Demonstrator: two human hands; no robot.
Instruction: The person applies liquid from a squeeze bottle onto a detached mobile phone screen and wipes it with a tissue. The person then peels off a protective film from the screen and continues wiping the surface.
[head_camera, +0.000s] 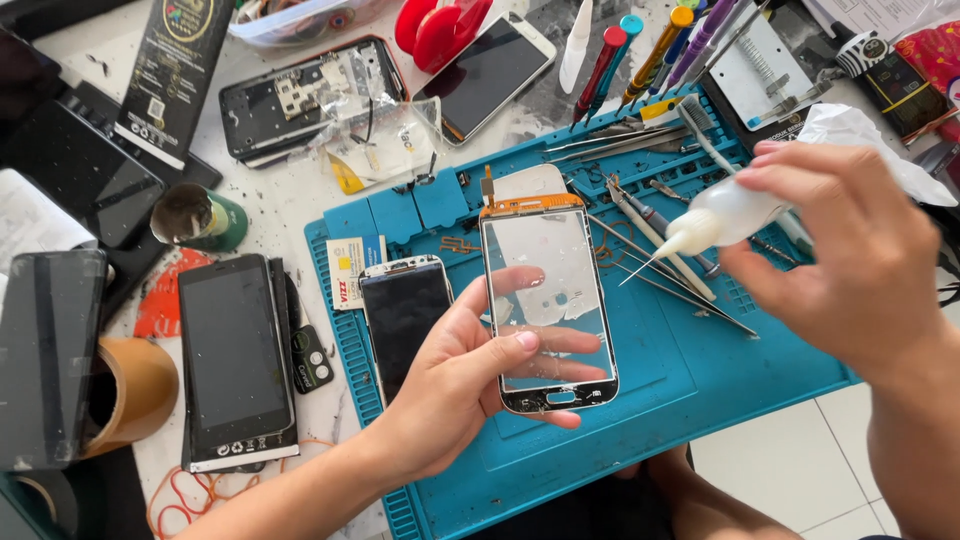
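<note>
Left hand (470, 385) pinches the clear phone glass panel (548, 300) flat above the blue mat (700, 370), face exposed; right hand (850, 265) grips the needle-tip bottle (715, 220), tip angled toward the panel's right edge.

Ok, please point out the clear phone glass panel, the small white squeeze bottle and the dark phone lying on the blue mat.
clear phone glass panel (540, 250), head view, upper glass area
small white squeeze bottle (728, 213), head view, bottle body
dark phone (403, 315), head view, middle of the screen
</note>
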